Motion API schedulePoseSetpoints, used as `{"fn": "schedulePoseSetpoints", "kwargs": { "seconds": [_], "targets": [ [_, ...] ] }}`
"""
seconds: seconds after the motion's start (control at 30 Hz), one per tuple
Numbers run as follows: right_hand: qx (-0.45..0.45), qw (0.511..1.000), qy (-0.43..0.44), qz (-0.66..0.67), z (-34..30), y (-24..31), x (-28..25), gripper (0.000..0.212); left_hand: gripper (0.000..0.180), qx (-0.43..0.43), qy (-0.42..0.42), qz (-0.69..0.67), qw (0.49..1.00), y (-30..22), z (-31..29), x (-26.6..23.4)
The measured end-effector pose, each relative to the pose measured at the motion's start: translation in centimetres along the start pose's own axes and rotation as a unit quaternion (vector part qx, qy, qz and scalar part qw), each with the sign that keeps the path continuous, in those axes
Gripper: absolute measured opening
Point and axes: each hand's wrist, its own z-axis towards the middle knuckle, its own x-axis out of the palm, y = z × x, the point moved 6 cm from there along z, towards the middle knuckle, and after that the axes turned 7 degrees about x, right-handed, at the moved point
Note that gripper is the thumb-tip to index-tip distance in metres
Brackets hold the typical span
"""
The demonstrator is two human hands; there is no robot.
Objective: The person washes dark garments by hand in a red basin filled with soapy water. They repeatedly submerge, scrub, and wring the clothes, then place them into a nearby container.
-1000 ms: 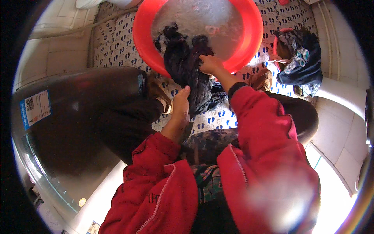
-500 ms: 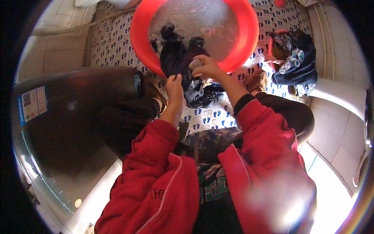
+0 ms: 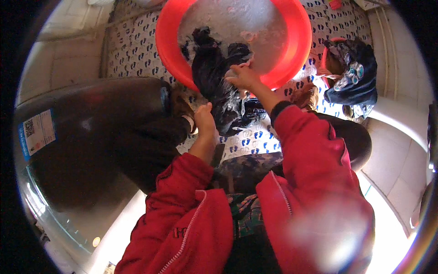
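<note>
A dark, wet garment (image 3: 207, 71) with whitish suds hangs over the near rim of a large red basin (image 3: 175, 59), its lower part bunched between my feet. My left hand (image 3: 204, 119) is closed on the near left edge of the cloth, thumb up. My right hand (image 3: 244, 78) bends over the garment at the basin's rim, fingers curled and pressed on the sudsy fabric. Whatever sits under those fingers is hidden. Cloudy, foamy water (image 3: 228, 23) fills the basin, with part of the garment lying in it.
On the right, a red basket (image 3: 325, 61) holds dark clothes (image 3: 358, 77) that spill over its side. A large dark glossy appliance (image 3: 86, 137) with a label stands close on my left. A white pipe (image 3: 399, 116) runs along the right. Footprint-patterned flooring (image 3: 132, 52) lies below.
My left hand has drawn down toward me along the garment. My right hand has shifted slightly, still on the cloth. The whole view has moved a little, placing the basin lower and further right.
</note>
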Motion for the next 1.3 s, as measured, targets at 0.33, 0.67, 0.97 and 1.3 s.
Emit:
{"fn": "schedulePoseSetpoints", "kwargs": {
  "seconds": [0.33,0.67,0.97,1.3],
  "targets": [
    [0.0,0.989,0.058,0.136,-2.9,1.6,-0.6,0.069,0.035,0.38,0.023,0.551,0.743,-4.6,1.9,6.0],
    [0.177,0.828,-0.023,0.532,-6.5,-3.5,-6.7,0.065,0.013,0.124,0.163,0.068,0.976,-1.1,3.6,5.9],
    [-0.084,0.992,-0.065,-0.074,-7.5,9.4,-2.0,0.073,0.014,0.054,0.224,0.298,0.926,2.5,-0.8,0.0],
    [0.052,0.991,0.11,-0.052,0.0,1.2,-0.2,0.076,0.023,0.105,0.232,0.441,0.861,4.3,0.2,1.2]
  ]
}}
